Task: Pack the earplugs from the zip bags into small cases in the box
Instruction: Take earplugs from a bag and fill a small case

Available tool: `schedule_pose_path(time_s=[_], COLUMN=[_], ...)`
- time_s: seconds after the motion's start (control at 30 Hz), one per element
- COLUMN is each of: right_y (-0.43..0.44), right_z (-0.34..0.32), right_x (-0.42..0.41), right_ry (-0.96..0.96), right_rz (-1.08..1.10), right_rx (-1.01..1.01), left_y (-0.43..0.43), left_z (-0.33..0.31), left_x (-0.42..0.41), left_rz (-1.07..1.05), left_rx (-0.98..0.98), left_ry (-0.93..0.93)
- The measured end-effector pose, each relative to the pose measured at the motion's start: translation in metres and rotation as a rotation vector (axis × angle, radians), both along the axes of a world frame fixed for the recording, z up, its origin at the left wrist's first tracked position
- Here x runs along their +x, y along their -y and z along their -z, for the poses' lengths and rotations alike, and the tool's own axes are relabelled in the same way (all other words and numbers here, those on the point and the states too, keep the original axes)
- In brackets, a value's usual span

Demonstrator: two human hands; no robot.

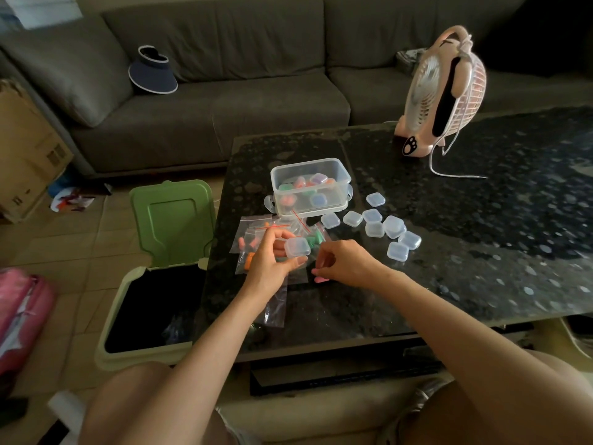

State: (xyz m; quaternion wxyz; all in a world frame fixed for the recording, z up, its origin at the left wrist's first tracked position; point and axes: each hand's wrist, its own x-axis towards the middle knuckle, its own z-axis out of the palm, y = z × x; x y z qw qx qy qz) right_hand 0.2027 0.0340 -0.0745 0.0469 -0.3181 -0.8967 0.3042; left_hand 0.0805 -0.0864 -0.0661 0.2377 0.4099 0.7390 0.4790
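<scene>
clear plastic box [333, 170], cases [394, 226]; glossy speckled table [481, 252]; cloth sofa [224, 101].

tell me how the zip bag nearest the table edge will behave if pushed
Probably floppy: the zip bag is thin clear film. Likely very light, so it may slide on the glossy table and drop off.

L hand [271, 263] + its case [297, 246] cover part of bags [253, 234]; I can't see what's under. Pink bit [322, 279] below R hand [343, 263]: can't ID. Cases [317, 179] in box [308, 162] blur thru wall. Bin [117, 301] inside too dark.
</scene>
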Motion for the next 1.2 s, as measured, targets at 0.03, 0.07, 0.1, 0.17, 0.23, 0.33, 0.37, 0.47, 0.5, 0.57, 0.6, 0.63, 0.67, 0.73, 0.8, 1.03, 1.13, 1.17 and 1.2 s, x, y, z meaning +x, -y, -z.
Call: schedule_pose_path(time_s=[0.03,0.07,0.1,0.17,0.23,0.33,0.37,0.47,0.5,0.57,0.6,0.63,0.67,0.73,0.8,1.03,1.13,1.17,1.2], right_y=[0.001,0.003,0.004,0.006,0.006,0.006,0.005,0.001,0.000,0.002,0.004,0.005,0.006,0.007,0.007,0.015,0.013,0.012,0.011], right_z=[0.000,0.000,-0.001,-0.002,-0.001,0.001,0.000,-0.009,-0.013,-0.019,-0.021,-0.022,-0.023,-0.023,-0.023,-0.021,-0.023,-0.025,-0.025], right_x=[0.001,0.001,0.002,0.002,0.002,0.001,0.001,0.001,0.002,0.003,0.003,0.003,0.003,0.002,0.001,-0.001,0.001,0.001,0.002], right_ry=[0.011,0.017,0.021,0.035,0.044,-0.015,-0.061,-0.228,-0.269,-0.329,-0.353,-0.373,-0.387,-0.417,-0.442,-0.403,-0.431,-0.453,-0.473], right_rz=[-0.038,-0.065,-0.085,-0.127,-0.161,-0.129,-0.089,0.049,0.071,0.071,0.060,0.049,0.040,0.033,0.025,-0.066,-0.018,0.008,0.031], right_rx=[0.030,0.056,0.072,0.087,0.096,0.100,0.090,0.013,-0.025,-0.140,-0.200,-0.239,-0.256,-0.268,-0.247,-0.009,-0.058,-0.076,-0.079], left_y=[-0.001,-0.002,-0.002,-0.002,-0.002,0.000,0.001,0.001,0.001,0.001,0.000,0.000,-0.001,0.000,0.001,-0.001,-0.001,-0.001,-0.001], left_z=[0.000,0.001,0.001,0.000,-0.001,-0.003,-0.004,-0.005,-0.005,-0.004,-0.003,-0.002,-0.001,-0.002,-0.003,-0.004,-0.005,-0.006,-0.005], left_x=[0.000,0.000,0.000,0.001,0.002,0.002,0.002,0.003,0.005,0.007,0.006,0.006,0.006,0.006,0.008,0.009,0.008,0.008,0.008], left_rz=[-0.009,-0.020,-0.029,-0.040,-0.047,-0.067,-0.065,-0.027,-0.009,0.023,0.023,0.017,0.010,0.016,0.046,0.059,0.052,0.051,0.048], left_rx=[0.003,0.004,0.002,-0.007,-0.006,-0.001,-0.009,-0.041,-0.045,-0.039,-0.029,-0.020,-0.016,-0.013,-0.002,0.033,0.075,0.089,0.099], left_ry=[0.010,0.024,0.040,0.063,0.065,0.056,0.054,0.040,0.019,0.006,0.009,0.010,0.011,0.002,0.004,0.005,0.030,0.038,0.043])
